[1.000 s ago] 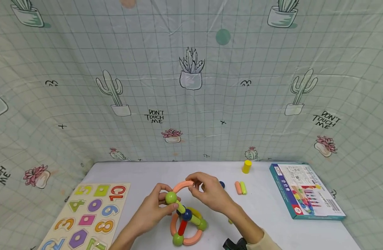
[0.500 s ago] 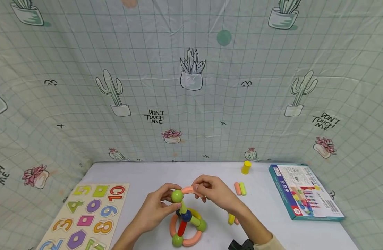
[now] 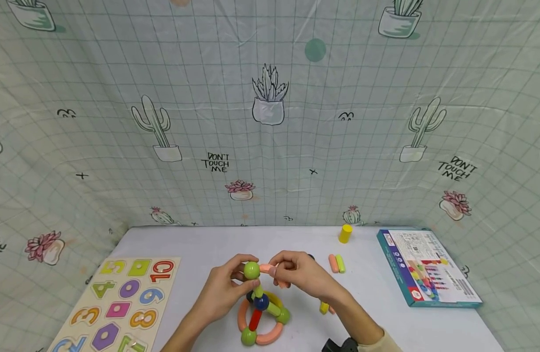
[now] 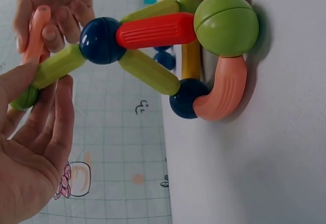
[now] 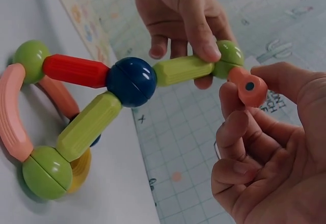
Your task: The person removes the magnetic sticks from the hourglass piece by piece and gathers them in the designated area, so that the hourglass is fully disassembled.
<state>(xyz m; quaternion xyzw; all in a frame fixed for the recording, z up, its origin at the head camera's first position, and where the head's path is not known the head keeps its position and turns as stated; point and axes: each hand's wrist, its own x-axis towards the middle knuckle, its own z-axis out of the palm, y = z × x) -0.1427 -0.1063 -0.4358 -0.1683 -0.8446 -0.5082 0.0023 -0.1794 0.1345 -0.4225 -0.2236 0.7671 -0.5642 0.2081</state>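
A ball-and-rod model stands on the table, its base a ring of curved rods and balls. Red rod (image 4: pixel 155 30) and light green rods rise from it to a dark blue ball (image 5: pixel 131 81). One more light green rod (image 5: pixel 184 71) slants up from there to a green ball (image 3: pixel 251 270). My left hand (image 3: pixel 228 289) pinches this top end, thumb at the joint of rod and ball. In my right hand (image 3: pixel 300 274) a curved salmon rod (image 5: pixel 252 87) is pinched between thumb and forefinger. One end of it meets the top ball; the other points away, its dark tip showing.
A number puzzle board (image 3: pixel 120 308) lies at the left. Right of the hands are a yellow cylinder (image 3: pixel 346 233), short salmon (image 3: pixel 333 263) and green (image 3: pixel 340 263) rods, and a yellow piece (image 3: pixel 324 307) near my right forearm. A flat box (image 3: pixel 428 268) lies far right.
The top green ball has shifted right and slightly up with my left hand. The curved salmon rod has swung from arching upward to bending down on the right, still in my right hand.
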